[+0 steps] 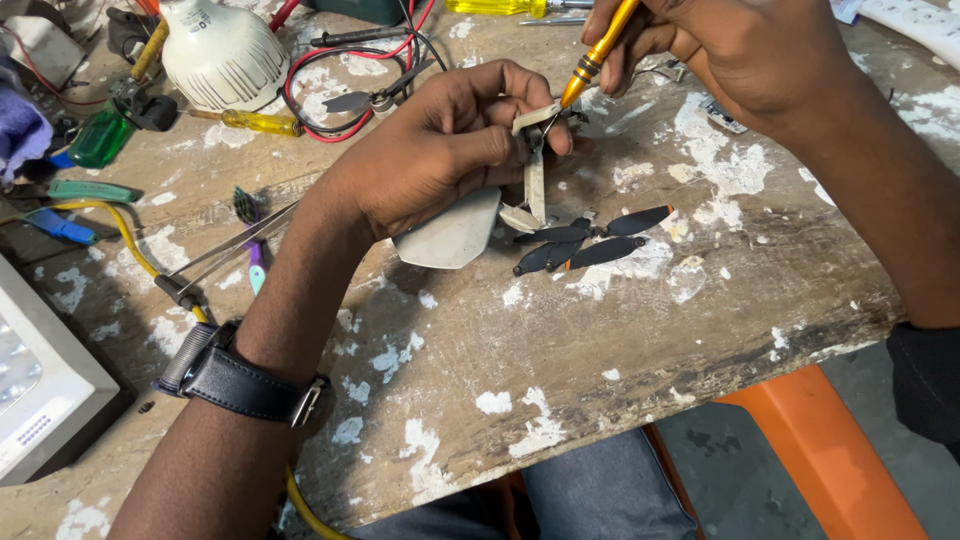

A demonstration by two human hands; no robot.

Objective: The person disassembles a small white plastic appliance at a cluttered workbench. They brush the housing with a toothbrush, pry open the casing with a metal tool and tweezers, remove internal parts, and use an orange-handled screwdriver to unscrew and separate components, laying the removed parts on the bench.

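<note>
My left hand (440,150) pinches a folded arm of a small grey drone (455,232), holding it just above the wooden workbench (560,330). The drone's black propeller blades (590,240) hang below my fingers. My right hand (730,50) grips a yellow-handled screwdriver (600,50); its tip touches the top of the arm between my left thumb and forefinger. A black watch (245,385) sits on my left wrist.
A white bulb housing (222,55), red and black wires (345,100), tweezers (235,245), several screwdrivers (250,122) and a yellow cable (125,235) clutter the bench's back left. A white box (40,385) stands at the left. An orange stool (830,460) is below the bench edge.
</note>
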